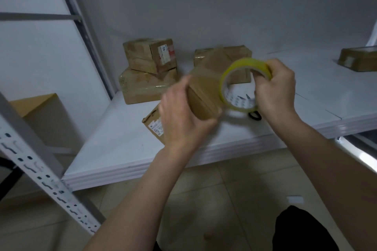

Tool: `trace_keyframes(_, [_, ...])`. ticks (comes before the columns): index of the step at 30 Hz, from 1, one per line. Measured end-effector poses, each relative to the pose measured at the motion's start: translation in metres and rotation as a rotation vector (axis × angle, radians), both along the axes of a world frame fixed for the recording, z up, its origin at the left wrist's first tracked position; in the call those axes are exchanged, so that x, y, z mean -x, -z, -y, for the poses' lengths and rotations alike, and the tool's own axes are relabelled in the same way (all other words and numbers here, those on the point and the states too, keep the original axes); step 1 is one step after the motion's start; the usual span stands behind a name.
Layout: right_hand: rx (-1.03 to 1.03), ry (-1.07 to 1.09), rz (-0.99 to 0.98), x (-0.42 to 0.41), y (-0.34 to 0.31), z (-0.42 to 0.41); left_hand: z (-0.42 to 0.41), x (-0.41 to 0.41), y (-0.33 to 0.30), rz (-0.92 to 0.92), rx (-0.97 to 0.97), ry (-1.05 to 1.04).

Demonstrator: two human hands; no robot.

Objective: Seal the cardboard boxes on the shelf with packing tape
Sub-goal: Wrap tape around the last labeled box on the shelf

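A white shelf [114, 144] holds several cardboard boxes. At far left, below shelf level, stands a plain brown carton [43, 120]. On the shelf's left side two boxes are stacked — the upper box [150, 55] and the lower box [145, 85] both look glossy with tape, so they seem already sealed. A labelled box [154, 126] lies near the shelf's front edge, partly hidden; its state cannot be told.

The left hand [181, 116] grips a small box [204, 98] held above the shelf, fingers curled round its near side. A strip of clear tape runs from its top to the yellow tape roll [243, 85], which the right hand [275, 87] holds, fingers hooked through the core — this box appears mid-sealing. Behind sits a wrapped flat box [222, 57]. Black scissors [255, 116] lie under the roll. At far right another box [359, 60] rests alone.
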State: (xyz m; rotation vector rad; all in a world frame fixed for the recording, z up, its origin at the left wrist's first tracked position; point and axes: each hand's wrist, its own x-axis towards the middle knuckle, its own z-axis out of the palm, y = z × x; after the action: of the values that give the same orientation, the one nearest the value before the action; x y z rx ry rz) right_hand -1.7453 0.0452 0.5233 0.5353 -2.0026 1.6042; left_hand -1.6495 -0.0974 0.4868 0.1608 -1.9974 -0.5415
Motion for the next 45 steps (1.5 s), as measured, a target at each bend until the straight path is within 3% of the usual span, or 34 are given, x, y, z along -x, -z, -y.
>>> trace_keyframes(2, [-0.089, -0.027, 0.043, -0.008, 0.013, 0.0, 0.005, 0.001, -0.012, -0.04, -0.093, -0.038])
trace_keyframes(7, [-0.065, -0.048, 0.072, -0.014, 0.012, 0.006, -0.002, 0.002, -0.024, -0.057, -0.296, 0.019])
trace_keyframes(14, [0.097, -0.087, -0.009, -0.019, -0.025, 0.017, 0.003, 0.013, -0.045, -0.244, -0.909, 0.183])
trace_keyframes(17, [0.267, -0.112, 0.138, -0.022, -0.014, 0.029, -0.01, 0.016, -0.041, -0.319, -1.024, 0.149])
trace_keyframes(20, [0.598, -0.291, 0.487, -0.028, 0.006, 0.044, -0.024, 0.015, -0.035, -0.319, -1.038, 0.074])
trace_keyframes(22, [0.797, -0.388, 0.701, -0.032, 0.013, 0.052, -0.03, 0.013, -0.034, -0.247, -0.953, 0.046])
trace_keyframes(24, [0.851, -0.385, 0.765, -0.031, 0.017, 0.054, -0.028, 0.01, -0.035, -0.122, -0.736, -0.035])
trace_keyframes(26, [0.826, -0.408, 0.761, -0.027, 0.018, 0.053, -0.017, 0.004, -0.043, -0.055, -0.295, -0.194])
trace_keyframes(28, [0.797, -0.427, 0.76, -0.025, 0.019, 0.052, -0.001, 0.003, -0.051, -0.009, 0.144, -0.191])
trace_keyframes(30, [0.787, -0.44, 0.756, -0.022, 0.021, 0.051, 0.009, 0.004, -0.064, 0.143, 0.363, -0.132])
trace_keyframes(34, [0.763, -0.441, 0.756, -0.018, 0.024, 0.049, 0.008, 0.001, -0.084, 0.447, 0.419, -0.204])
trace_keyframes(45, [0.733, -0.482, 0.761, -0.021, 0.016, 0.036, 0.009, 0.006, -0.088, 0.689, 0.398, -0.343])
